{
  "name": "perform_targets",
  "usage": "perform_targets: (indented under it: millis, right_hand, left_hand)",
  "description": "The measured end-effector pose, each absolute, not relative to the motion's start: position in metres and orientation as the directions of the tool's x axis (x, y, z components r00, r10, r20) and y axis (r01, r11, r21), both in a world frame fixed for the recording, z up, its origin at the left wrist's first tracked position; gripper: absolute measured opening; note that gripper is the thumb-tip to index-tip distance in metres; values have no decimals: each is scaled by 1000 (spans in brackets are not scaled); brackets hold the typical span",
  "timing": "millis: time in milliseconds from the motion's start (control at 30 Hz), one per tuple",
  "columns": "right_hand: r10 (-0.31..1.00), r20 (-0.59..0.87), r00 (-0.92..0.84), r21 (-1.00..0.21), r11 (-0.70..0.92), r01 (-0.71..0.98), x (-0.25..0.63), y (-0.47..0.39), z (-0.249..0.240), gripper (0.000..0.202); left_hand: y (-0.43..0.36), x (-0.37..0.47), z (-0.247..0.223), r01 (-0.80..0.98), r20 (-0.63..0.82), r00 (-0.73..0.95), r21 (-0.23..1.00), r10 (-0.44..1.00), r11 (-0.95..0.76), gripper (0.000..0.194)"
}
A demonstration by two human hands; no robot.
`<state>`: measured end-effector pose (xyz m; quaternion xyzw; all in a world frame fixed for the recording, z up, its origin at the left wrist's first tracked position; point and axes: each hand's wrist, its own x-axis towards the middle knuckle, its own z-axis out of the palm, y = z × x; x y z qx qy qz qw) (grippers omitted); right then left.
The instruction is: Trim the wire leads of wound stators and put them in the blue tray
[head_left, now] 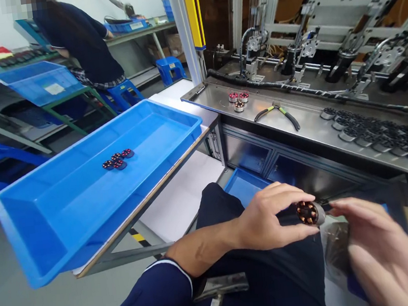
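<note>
Above my lap, my left hand grips a small round motor between thumb and fingers. Copper windings show on its near face, and a grey metal casing is behind them. Close to the motor's right side is my right hand, slightly blurred. Its thumb and fingertips come together beside the casing; whatever they pinch is too small to make out. A clear plastic bag lies below, between the hands.
Several motors lie in a long blue tray at left. The metal bench bears three red-and-silver motors, pliers and rows of dark motor parts. Machinery stands behind. A seated person works at far left.
</note>
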<state>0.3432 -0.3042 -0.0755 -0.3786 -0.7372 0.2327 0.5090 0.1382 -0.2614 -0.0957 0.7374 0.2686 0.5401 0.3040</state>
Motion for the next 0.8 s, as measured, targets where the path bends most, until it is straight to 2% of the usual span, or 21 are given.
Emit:
perform_targets:
  millis: [67, 133, 200, 333, 433, 600, 667, 767, 800]
  right_hand:
    - [806, 546, -230, -719, 591, 365, 346, -303, -64, 30]
    - [786, 540, -299, -625, 613, 483, 343, -299, -54, 19]
    - [775, 512, -371, -542, 627, 560, 335, -294, -48, 12]
    - [738, 517, -432, -501, 671, 547, 324, -288, -41, 13]
    - [731, 510, -453, -492, 680, 544, 326, -285, -37, 9]
    - [705, 467, -533, -492, 708, 506, 343, -273, -33, 14]
    - [701, 445, -557, -498, 711, 497, 354, -271, -34, 15]
    - [733, 467, -495, -491, 681, 543, 365, -278, -36, 4]
    - [738, 489, -465, -483, 673, 560, 365, -282, -36, 6]
  left_hand:
    - [-261, 138, -96, 174, 727, 254, 614, 638, -770, 34]
    - [-262, 138, -97, 260, 755, 272, 539, 596, -801, 33]
    - [-264, 137, -97, 323, 737, 313, 510, 599, -797, 34]
    - [-266, 134, -98, 379, 688, 380, 494, 619, -782, 33]
    - [-266, 131, -97, 299, 700, 388, 520, 600, -800, 30]
    - [-265, 124, -91, -56, 694, 377, 678, 613, -733, 28]
    - [-264, 122, -90, -145, 678, 397, 712, 619, -687, 30]
    - [-266, 123, -91, -135, 683, 386, 706, 620, -695, 27]
    - [-266, 124, -93, -105, 696, 370, 689, 615, -717, 27]
